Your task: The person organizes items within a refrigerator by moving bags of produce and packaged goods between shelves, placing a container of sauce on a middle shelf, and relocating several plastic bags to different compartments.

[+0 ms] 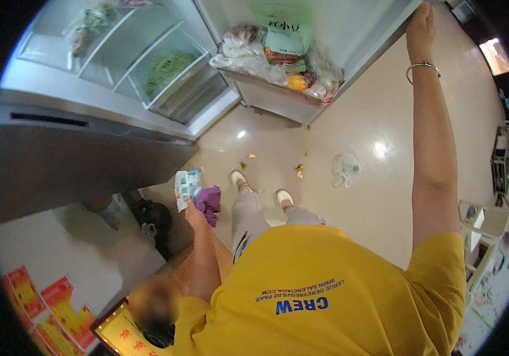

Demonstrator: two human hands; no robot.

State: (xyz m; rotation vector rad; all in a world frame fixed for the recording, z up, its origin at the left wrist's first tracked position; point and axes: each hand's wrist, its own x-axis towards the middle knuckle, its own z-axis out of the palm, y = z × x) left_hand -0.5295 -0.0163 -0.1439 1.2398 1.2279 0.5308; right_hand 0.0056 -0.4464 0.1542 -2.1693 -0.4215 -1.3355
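Note:
My left hand [196, 218] is low on the left, closed round a purple cloth [209, 203] and a white-and-blue packet [187, 188] with green print. My right arm reaches far up on the right. At its end, my right hand [422, 31] grips the edge of the open fridge door [364, 26]. The door's lower bin [278, 101] holds a green bag [290, 32] and several clear plastic bags of food. Inside the fridge [207, 127], leafy greens [168, 70] lie in a clear drawer, and a bagged bundle [88, 26] sits higher up.
Food scraps [299, 171] and a crumpled clear plastic bag [346, 169] lie on the tiled floor [379, 196] ahead of my feet. A dark bag-like object [150, 219] stands left of my left hand. Racks with household things [486, 225] are along the right.

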